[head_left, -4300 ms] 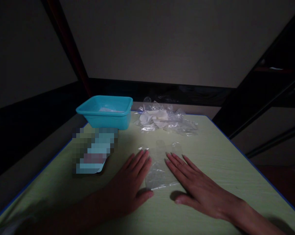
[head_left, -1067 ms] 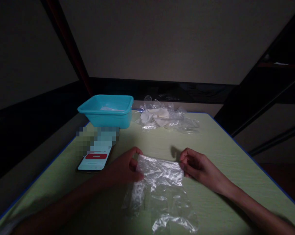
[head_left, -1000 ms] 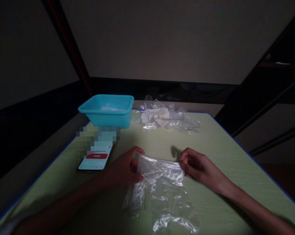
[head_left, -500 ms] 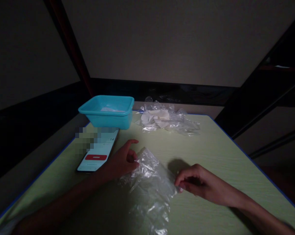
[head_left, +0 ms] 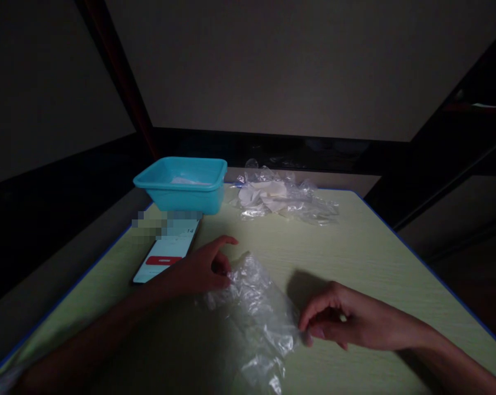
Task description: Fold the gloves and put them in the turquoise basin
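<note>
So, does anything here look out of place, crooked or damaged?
Nothing looks spilled or broken. The clear plastic bag pinched between the left hand and right hand is badly crumpled, and a loose heap of clear plastic lies untidy at the far edge of the table beside the teal basin. The dim light hides fine damage.

crinkled glossy clear plastic bag (head_left: 254,304), matt wood-grain table (head_left: 354,247)

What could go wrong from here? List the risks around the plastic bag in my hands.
1. The left hand and right hand only pinch the clear plastic bag at opposite edges; the thin film might slip or tear.
2. The smartphone lies close beside the left hand, near the edge of the table; a stray sweep could nudge it off.
</note>
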`<control>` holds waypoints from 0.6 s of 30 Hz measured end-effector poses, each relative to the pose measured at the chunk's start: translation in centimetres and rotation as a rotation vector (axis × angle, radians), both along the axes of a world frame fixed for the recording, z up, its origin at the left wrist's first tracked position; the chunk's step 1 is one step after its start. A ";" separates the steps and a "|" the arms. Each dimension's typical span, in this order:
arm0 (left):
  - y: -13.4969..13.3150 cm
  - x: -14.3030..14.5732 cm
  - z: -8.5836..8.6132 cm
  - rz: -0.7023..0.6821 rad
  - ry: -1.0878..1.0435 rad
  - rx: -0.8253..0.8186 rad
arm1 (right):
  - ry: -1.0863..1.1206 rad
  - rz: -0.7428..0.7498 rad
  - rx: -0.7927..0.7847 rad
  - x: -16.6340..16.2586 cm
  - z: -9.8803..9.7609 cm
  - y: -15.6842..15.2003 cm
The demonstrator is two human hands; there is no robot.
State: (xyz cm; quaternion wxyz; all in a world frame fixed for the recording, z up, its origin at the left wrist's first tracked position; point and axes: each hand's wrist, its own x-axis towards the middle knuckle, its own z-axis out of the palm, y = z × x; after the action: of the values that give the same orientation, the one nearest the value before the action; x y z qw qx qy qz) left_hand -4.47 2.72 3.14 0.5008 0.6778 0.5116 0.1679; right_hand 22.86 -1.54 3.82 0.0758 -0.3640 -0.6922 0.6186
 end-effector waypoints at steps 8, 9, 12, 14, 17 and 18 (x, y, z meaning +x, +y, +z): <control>0.7 1.6 -1.4 0.151 -0.153 0.168 | 0.004 0.132 -0.093 -0.4 1.1 -0.6; 0.7 2.0 -1.6 0.162 -0.157 0.198 | 0.006 0.159 -0.071 -0.4 1.2 -0.6; 0.6 2.9 -2.1 0.172 -0.161 0.251 | 0.037 0.270 -0.001 -0.3 1.4 -0.6; 0.6 3.2 -2.2 0.170 -0.164 0.271 | 0.048 0.278 0.052 -0.3 1.1 -0.5; 0.8 2.9 -2.2 0.191 -0.166 0.289 | -0.026 0.026 0.341 -0.4 0.3 -0.1; 1.0 2.7 -2.1 0.206 -0.164 0.299 | -0.064 -0.076 0.490 -0.5 0.0 0.0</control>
State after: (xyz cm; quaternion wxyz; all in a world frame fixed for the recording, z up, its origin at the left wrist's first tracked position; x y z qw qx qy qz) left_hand -1.79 3.68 1.05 0.4146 0.6726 0.5052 0.3470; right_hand 22.34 -1.56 3.79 0.1631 -0.3800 -0.8093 0.4172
